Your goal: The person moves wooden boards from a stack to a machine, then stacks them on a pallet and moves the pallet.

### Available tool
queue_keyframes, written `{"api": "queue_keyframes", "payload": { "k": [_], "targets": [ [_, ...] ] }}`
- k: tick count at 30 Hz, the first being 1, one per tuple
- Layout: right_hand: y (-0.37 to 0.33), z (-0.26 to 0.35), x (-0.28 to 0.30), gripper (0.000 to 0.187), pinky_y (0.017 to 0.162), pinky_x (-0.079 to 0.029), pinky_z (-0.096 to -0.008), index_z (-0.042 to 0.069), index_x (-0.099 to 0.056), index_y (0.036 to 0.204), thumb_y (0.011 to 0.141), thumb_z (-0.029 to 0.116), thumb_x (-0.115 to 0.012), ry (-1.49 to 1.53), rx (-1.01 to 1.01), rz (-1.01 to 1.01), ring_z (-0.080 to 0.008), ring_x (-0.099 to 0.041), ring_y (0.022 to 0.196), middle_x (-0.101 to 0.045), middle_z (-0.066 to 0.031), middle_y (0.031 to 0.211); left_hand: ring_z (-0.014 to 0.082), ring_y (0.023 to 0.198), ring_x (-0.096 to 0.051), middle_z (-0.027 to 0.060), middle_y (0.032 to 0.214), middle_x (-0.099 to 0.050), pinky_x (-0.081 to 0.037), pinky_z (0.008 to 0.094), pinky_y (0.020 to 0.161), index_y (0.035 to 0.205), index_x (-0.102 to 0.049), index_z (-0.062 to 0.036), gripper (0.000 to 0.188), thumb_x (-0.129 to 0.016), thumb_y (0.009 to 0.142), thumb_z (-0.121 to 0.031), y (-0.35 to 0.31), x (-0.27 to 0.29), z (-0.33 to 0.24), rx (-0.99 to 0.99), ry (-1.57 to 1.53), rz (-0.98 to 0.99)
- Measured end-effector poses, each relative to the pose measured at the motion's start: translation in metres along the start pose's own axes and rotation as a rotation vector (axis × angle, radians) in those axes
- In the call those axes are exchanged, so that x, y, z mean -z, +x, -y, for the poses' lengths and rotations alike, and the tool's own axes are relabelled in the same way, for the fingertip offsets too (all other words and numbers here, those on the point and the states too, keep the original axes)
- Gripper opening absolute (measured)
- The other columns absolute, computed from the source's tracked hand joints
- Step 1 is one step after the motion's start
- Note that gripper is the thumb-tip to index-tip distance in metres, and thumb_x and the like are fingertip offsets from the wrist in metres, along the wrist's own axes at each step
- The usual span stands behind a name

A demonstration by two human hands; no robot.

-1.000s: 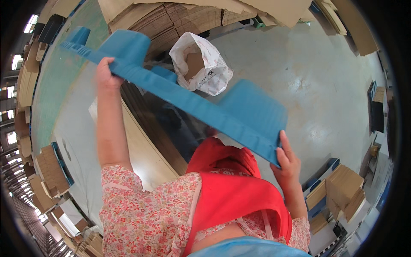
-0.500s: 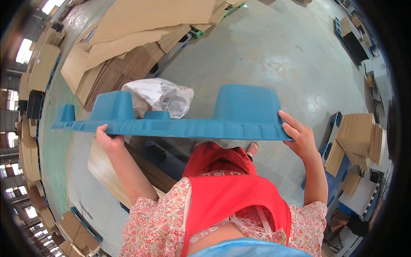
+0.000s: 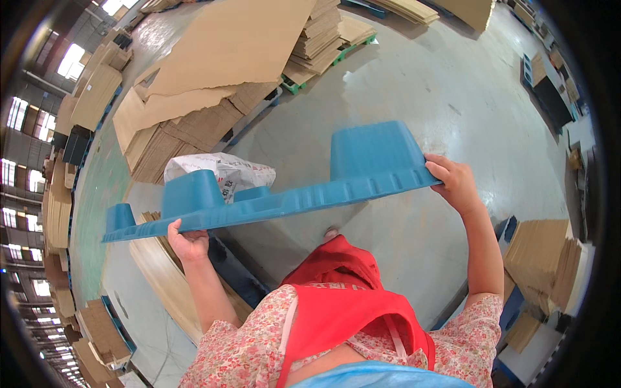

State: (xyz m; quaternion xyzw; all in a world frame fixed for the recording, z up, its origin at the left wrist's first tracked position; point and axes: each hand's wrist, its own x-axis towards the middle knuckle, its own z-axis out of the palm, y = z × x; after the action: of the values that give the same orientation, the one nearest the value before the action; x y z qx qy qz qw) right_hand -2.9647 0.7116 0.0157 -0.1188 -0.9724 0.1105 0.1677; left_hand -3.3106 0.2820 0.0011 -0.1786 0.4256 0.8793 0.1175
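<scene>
A long blue plastic pallet is held up in front of me, seen nearly edge-on, with its block-shaped feet pointing away from my body. It slants, its left end lower in the picture than its right. My left hand is closed on the near edge toward the left end, the thumb against the rim. My right hand grips the right end, fingers curled over the corner. The far face of the pallet is hidden. Behind it, a white printed sack is partly covered by the feet.
A stack of cardboard sheets stands ahead to the left, beside a green pallet. Wooden boards lie low at my left. More stacked cardboard is at my right. Grey floor stretches ahead.
The pallet has gone from nearly level to slanting, its left end dropping and its right end rising slightly. Both hands keep their grip. The surroundings have shifted in view as I move.
</scene>
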Motion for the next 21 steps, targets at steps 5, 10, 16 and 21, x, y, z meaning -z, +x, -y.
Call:
{"api": "queue_keyframes", "payload": {
  "k": [5, 10, 16, 21],
  "targets": [
    [0.041, -0.065, 0.004, 0.044, 0.065, -0.051, -0.0324, 0.013, -0.056, 0.096, 0.058, 0.002, -0.074, -0.038, -0.053, -0.097, -0.0235, -0.063, 0.081, -0.063, -0.0017, 0.101, 0.0243, 0.083, -0.062, 0.0063, 0.099, -0.063, -0.052, 0.0357, 0.069, 0.105, -0.055, -0.0057, 0.035, -0.054, 0.07, -0.011, -0.008, -0.039, 0.034, -0.003, 0.03, 0.017],
    [0.089, -0.134, 0.004, 0.043, 0.061, -0.05, -0.0328, 0.014, -0.057, 0.096, 0.058, 0.005, -0.075, -0.09, 0.007, -0.114, -0.0228, -0.063, 0.077, -0.064, -0.0008, 0.097, 0.0269, 0.094, -0.06, 0.0102, 0.105, -0.061, -0.05, 0.043, 0.083, 0.106, -0.053, -0.0007, 0.038, -0.05, 0.069, -0.006, -0.011, -0.077, 0.071, -0.011, -0.034, 0.023],
    [0.167, -0.217, 0.003, 0.043, 0.059, -0.049, -0.0333, 0.015, -0.058, 0.097, 0.058, 0.007, -0.074, -0.112, -0.024, -0.126, -0.0215, -0.063, 0.075, -0.064, 0.0008, 0.092, 0.0274, 0.097, -0.059, 0.0114, 0.108, -0.059, -0.049, 0.0434, 0.087, 0.108, -0.052, 0.0015, 0.041, -0.048, 0.068, 0.0, -0.008, -0.111, 0.111, 0.007, -0.101, -0.013],
    [0.243, -0.298, 0.001, 0.042, 0.06, -0.048, -0.0335, 0.013, -0.059, 0.098, 0.059, 0.007, -0.074, -0.094, 0.033, -0.137, -0.0224, -0.061, 0.074, -0.063, -0.0009, 0.089, 0.0279, 0.096, -0.059, 0.0108, 0.109, -0.059, -0.049, 0.0399, 0.086, 0.107, -0.052, 0.0012, 0.038, -0.048, 0.069, -0.001, -0.025, -0.162, 0.159, -0.019, -0.107, 0.043]
  ]
}}
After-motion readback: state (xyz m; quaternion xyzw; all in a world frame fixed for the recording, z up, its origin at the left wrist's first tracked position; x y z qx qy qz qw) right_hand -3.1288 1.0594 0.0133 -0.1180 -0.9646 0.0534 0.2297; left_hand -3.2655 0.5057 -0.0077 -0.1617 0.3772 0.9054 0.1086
